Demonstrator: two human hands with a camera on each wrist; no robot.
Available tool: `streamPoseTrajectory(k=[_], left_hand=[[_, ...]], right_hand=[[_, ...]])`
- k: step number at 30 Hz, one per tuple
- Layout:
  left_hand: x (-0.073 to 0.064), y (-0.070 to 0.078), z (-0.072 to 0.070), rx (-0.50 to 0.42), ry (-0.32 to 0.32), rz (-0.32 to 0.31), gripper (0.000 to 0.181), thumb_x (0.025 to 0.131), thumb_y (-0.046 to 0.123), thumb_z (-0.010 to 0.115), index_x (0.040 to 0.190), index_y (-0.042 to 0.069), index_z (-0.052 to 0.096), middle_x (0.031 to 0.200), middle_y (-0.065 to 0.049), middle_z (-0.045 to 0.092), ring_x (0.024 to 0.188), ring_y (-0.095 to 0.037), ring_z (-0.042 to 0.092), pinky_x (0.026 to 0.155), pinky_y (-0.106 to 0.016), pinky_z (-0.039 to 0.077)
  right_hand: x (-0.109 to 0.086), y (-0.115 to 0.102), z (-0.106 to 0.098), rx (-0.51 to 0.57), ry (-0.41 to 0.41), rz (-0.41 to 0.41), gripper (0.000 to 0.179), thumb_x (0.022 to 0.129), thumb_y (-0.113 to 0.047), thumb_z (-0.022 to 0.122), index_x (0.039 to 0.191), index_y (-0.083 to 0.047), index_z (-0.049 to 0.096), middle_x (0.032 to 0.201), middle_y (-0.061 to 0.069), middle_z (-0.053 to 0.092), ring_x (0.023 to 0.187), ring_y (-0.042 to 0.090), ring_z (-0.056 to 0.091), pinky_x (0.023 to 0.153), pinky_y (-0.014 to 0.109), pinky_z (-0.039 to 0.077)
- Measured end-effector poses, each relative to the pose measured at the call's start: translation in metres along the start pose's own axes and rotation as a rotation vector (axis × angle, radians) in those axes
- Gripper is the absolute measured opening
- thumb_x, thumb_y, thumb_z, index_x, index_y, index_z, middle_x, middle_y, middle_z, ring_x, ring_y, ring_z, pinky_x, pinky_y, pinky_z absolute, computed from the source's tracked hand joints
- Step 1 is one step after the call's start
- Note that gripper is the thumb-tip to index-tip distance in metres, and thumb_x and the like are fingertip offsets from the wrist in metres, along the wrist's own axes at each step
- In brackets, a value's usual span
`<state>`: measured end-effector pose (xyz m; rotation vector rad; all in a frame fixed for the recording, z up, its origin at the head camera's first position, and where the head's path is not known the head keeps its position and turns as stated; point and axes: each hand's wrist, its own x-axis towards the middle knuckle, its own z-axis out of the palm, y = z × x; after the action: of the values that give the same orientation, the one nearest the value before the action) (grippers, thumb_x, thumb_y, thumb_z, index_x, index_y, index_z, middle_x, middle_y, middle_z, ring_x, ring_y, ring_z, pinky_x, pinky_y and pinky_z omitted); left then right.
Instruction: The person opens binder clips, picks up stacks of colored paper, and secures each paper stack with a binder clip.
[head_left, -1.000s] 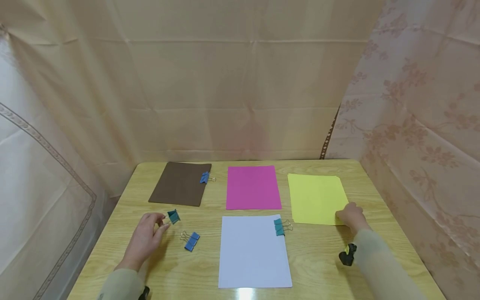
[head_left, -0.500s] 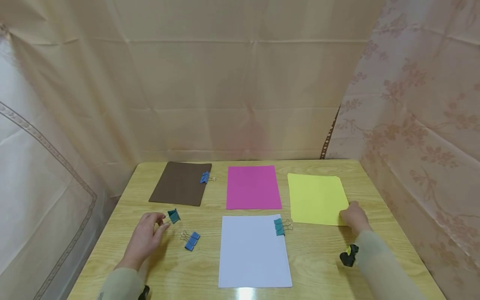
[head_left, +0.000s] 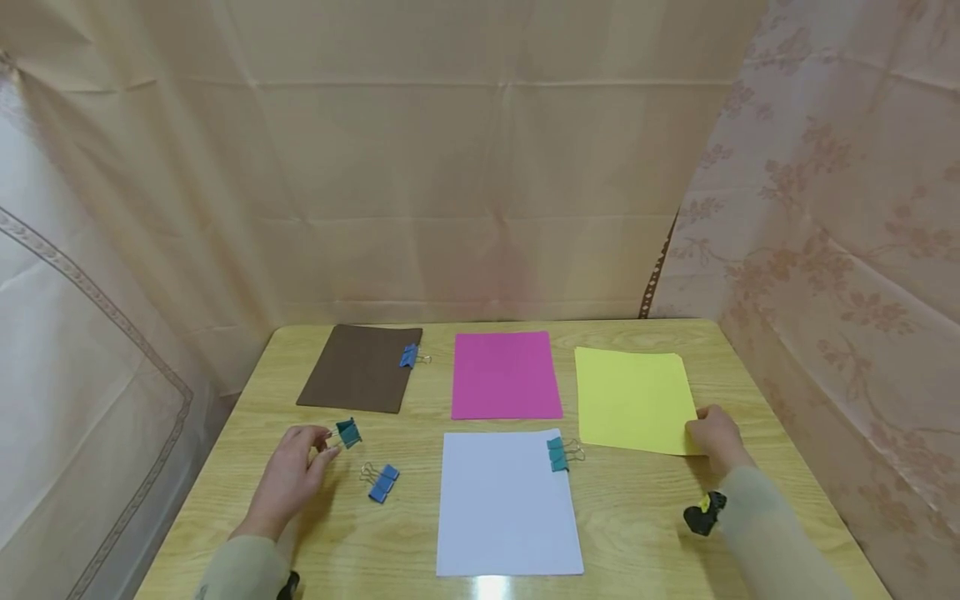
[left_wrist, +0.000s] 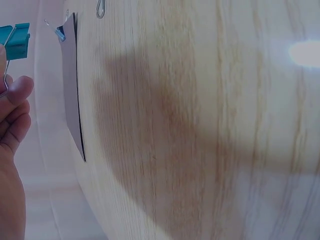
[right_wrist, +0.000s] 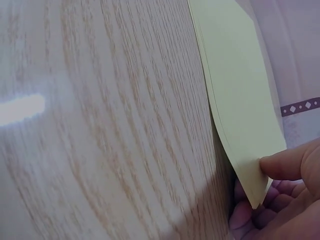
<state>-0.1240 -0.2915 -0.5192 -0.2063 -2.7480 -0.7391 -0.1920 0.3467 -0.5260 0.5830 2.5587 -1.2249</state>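
Note:
My left hand (head_left: 291,473) pinches a teal binder clip (head_left: 348,432) by its wire handles, above the table's left side. In the left wrist view the same teal clip (left_wrist: 18,41) shows at the upper left, beside the thumb. At the right, my right hand (head_left: 718,437) grips the near right corner of a yellow paper stack (head_left: 636,402). The right wrist view shows the thumb on top of the yellow sheets (right_wrist: 239,85) and fingers beneath, the corner lifted slightly off the wood. A blue binder clip (head_left: 384,483) lies just right of my left hand.
Brown paper (head_left: 358,367) with a blue binder clip (head_left: 408,356) on its right edge lies back left. Pink paper (head_left: 506,375) is at the back middle. White paper (head_left: 506,508), a teal binder clip (head_left: 557,454) on its right edge, lies in front.
My right hand has shifted slightly right at the yellow stack's corner, and the stack's near right corner has moved slightly toward me. The left hand and its teal clip have stayed in place.

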Motion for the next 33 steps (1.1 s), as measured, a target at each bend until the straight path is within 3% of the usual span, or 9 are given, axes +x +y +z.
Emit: streamPoseTrajectory(k=[9,24,30,33], left_hand=[[0.000,0.000,0.001,-0.006,-0.024,-0.026,0.019,0.097,0.011,0.070,0.111,-0.001,0.064,0.098,-0.010,0.061,0.096,-0.028,0.056,0.080,-0.050,0.052],[0.002,0.004,0.001,-0.014,-0.050,-0.050,0.021,0.098,0.012,0.068,0.114,-0.001,0.064,0.101,-0.011,0.060,0.096,-0.027,0.056,0.083,-0.051,0.053],[0.003,0.007,0.000,-0.015,-0.078,-0.068,0.022,0.099,0.012,0.067,0.116,-0.001,0.064,0.103,-0.012,0.061,0.098,-0.028,0.056,0.086,-0.053,0.053],[0.004,0.008,0.000,-0.017,-0.082,-0.070,0.022,0.099,0.013,0.067,0.116,-0.002,0.064,0.103,-0.012,0.061,0.098,-0.028,0.056,0.086,-0.053,0.053]], right_hand=[[0.002,0.005,-0.001,0.083,-0.008,0.004,0.051,0.102,-0.010,0.044,0.142,0.020,0.033,0.136,0.038,0.040,0.119,0.047,0.047,0.097,0.053,0.045],[-0.007,0.004,-0.001,0.204,-0.045,-0.056,0.057,0.108,-0.018,0.042,0.150,0.016,0.024,0.152,0.037,0.026,0.139,0.049,0.030,0.113,0.059,0.032],[-0.007,0.005,-0.002,0.226,-0.030,-0.081,0.058,0.108,-0.019,0.042,0.151,0.016,0.024,0.154,0.036,0.027,0.140,0.045,0.031,0.113,0.053,0.034],[-0.006,0.007,-0.002,0.233,-0.017,-0.088,0.058,0.108,-0.020,0.043,0.150,0.015,0.026,0.152,0.034,0.031,0.134,0.039,0.038,0.105,0.038,0.043]])
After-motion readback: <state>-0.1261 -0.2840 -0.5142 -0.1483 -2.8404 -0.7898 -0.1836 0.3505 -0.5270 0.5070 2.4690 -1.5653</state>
